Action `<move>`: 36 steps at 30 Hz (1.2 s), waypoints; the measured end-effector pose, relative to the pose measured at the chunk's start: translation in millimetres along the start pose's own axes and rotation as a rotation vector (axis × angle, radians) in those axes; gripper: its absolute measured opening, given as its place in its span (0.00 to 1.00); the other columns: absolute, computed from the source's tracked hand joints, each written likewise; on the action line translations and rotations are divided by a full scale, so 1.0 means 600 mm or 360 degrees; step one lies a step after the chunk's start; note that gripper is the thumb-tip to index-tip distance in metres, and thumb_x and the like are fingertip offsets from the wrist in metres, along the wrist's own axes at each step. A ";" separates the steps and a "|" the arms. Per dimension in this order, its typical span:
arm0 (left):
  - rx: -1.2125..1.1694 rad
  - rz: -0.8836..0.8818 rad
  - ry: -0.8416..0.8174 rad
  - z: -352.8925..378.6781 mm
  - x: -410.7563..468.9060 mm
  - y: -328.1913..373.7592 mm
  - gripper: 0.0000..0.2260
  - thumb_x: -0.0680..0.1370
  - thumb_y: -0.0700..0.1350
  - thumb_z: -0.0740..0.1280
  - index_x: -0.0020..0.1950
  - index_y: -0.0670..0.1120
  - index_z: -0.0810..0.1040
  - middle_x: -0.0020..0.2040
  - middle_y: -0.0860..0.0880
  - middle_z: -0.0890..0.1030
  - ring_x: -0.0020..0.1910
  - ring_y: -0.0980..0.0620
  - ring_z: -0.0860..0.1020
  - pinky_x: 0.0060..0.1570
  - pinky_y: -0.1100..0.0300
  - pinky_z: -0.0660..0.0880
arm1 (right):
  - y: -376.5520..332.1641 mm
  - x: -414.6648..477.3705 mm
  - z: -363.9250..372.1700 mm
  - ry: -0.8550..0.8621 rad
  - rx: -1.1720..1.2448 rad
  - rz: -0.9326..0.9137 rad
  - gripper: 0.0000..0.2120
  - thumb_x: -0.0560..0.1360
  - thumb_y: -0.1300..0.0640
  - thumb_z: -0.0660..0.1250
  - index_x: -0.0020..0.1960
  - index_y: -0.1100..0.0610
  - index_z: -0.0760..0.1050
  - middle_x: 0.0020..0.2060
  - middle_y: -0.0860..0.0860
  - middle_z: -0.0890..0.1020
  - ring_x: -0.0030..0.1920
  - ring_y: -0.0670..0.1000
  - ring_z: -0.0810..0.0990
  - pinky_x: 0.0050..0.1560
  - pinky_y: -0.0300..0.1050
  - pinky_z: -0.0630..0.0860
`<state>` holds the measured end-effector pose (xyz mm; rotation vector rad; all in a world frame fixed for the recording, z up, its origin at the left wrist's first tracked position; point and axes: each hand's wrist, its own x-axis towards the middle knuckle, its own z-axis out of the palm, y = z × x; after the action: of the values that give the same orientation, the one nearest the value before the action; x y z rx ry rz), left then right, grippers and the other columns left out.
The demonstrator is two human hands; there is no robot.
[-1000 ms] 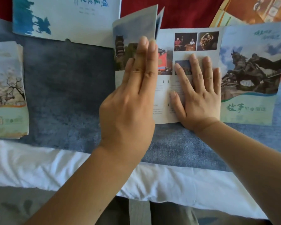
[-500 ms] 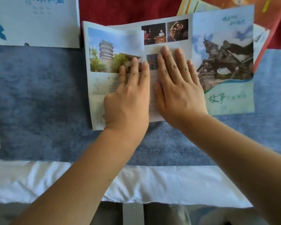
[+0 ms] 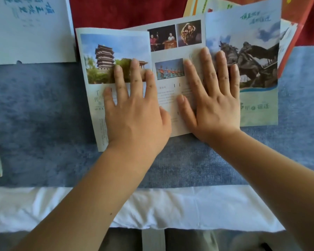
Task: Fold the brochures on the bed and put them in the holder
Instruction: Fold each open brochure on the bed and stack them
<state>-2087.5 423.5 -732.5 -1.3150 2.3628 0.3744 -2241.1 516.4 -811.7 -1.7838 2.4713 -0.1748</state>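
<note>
— Underfoot of it all?
— Blue blanket [image 3: 40, 115] over a bed, white sheet [image 3: 170, 205] along the near edge, red cover [image 3: 125, 11] at the far side.
— Grip?
— None pinched. Left hand [image 3: 134, 113] flat, fingers straight and slightly spread, pressing the pagoda panel [image 3: 114, 51] folded over. Right hand [image 3: 212, 98] flat just beside it, fingertips across the crease onto the horse-statue panel [image 3: 257, 57].
— And the brochure [image 3: 170, 91]?
— Lies on the blanket, far edge over the red cover.
— Around?
— Pale blue sheet [image 3: 29, 29] far left, orange brochures [image 3: 297, 11] tucked behind at far right.
</note>
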 end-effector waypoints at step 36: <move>-0.0248 -0.0342 0.0401 0.069 -0.075 -0.348 0.27 0.85 0.48 0.57 0.83 0.45 0.59 0.84 0.41 0.52 0.82 0.35 0.53 0.80 0.40 0.52 | -0.305 0.047 0.021 -0.0271 0.0025 -0.0284 0.31 0.86 0.42 0.49 0.85 0.54 0.49 0.83 0.62 0.48 0.83 0.64 0.45 0.82 0.60 0.43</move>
<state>-1878.8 366.0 -754.8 -1.7632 2.3970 0.3510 -2076.6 431.9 -797.7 -1.9252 2.1906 -0.0510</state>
